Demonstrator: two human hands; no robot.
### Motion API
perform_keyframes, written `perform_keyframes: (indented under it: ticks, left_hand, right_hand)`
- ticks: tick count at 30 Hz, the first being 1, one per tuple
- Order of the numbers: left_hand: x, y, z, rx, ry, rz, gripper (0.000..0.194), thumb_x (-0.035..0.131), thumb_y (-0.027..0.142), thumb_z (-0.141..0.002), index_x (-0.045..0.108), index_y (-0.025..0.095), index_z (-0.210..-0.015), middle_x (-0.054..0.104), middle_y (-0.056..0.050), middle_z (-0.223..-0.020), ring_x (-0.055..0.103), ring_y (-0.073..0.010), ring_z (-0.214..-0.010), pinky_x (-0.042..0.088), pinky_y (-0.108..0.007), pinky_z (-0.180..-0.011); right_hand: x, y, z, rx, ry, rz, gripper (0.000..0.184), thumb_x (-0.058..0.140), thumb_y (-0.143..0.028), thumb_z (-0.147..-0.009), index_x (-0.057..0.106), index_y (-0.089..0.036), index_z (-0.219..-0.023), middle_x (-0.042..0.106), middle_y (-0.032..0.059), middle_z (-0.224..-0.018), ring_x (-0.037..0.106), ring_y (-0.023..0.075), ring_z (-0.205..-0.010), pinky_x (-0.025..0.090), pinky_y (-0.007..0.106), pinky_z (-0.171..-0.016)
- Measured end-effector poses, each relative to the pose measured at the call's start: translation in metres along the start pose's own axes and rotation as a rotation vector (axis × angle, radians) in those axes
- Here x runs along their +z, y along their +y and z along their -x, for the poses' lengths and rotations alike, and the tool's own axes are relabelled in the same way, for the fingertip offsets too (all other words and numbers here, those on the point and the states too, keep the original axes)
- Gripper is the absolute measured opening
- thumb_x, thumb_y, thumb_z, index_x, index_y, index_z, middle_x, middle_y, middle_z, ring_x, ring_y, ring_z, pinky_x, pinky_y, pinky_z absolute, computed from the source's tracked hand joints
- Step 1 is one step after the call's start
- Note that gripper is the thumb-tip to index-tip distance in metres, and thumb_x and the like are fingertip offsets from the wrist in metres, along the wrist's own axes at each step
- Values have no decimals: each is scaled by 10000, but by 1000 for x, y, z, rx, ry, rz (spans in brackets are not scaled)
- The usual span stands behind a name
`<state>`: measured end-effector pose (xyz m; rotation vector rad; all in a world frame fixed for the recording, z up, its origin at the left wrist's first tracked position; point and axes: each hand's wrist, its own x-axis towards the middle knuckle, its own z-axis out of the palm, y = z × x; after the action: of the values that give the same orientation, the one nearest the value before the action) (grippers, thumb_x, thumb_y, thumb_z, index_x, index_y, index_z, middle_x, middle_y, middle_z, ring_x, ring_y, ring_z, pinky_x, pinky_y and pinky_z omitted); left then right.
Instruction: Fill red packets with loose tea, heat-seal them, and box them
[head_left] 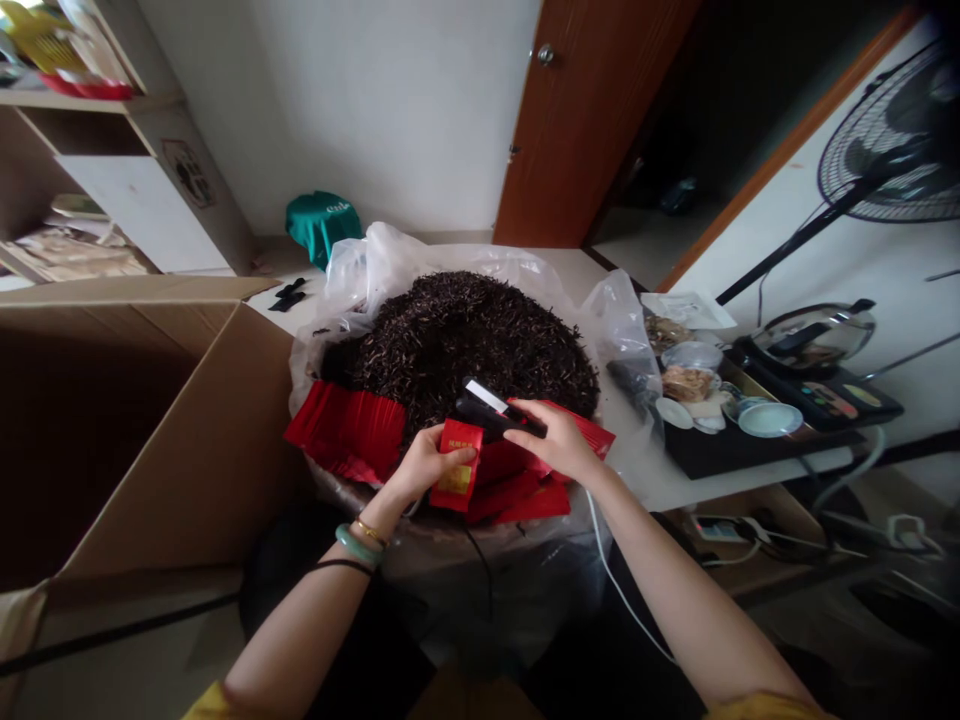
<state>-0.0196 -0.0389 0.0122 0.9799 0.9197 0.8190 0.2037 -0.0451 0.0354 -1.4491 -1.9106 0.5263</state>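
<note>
My left hand (427,465) pinches a small red packet (456,470) with gold print, held upright in front of the dark tea leaves (480,325). My right hand (555,436) is wrapped round a black handheld sealer (499,415) with a white strip on top. The sealer lies across the packet's upper right corner; whether they touch, I cannot tell. A white cord (611,570) trails below my right forearm. Red packets lie in a neat row (349,430) left of my hands, and a looser pile (517,490) sits beneath them.
Clear plastic sheeting (386,255) lines the container round the leaves. An open cardboard box (180,440) stands at the left. On the right, a table holds a tea tray (690,455), cups (769,418) and a glass kettle (814,335). A fan (892,140) stands behind.
</note>
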Motion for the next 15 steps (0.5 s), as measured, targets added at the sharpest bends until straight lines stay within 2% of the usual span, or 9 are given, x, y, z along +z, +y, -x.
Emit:
perform_keyframes:
  ticks: [3,9,12,15]
  left_hand:
    - [2,1,1,31,51,32,547,875,427,-473,624,128,-856,714,-41,-751,667,-177,-625,524,-271,-606]
    - [3,0,1,46,126,87,546,795,575,-547,625,123,-803,705,-53,-705,652,-163,-580,515,-257,-569]
    - [4,1,1,24,134,139,584,764,637,-543,627,126,-791,703,-56,-694,656,-175,-578,520,-270,-558]
    - [5,0,1,18,140,148,581,735,665,-562,618,131,-760,675,-34,-635,633,-164,-536,509,-268,-535]
  right_hand:
    - [0,20,-3,14,78,143,412,652,-425,-805,634,-189,-1142,691,104,-1117,655,263,-1025,524,400,-883]
    - [9,54,-1,-79,83,467,381,595,-461,-848,656,-160,-1073,704,134,-932,630,292,-884,508,431,-805]
    - [9,55,-1,-107,97,484,378,576,-465,-860,662,-155,-1058,691,148,-939,598,306,-909,491,452,-811]
    - [7,38,-2,-108,166,422,324,579,-429,-866,669,-180,-1053,677,144,-1004,583,306,-968,471,473,-866]
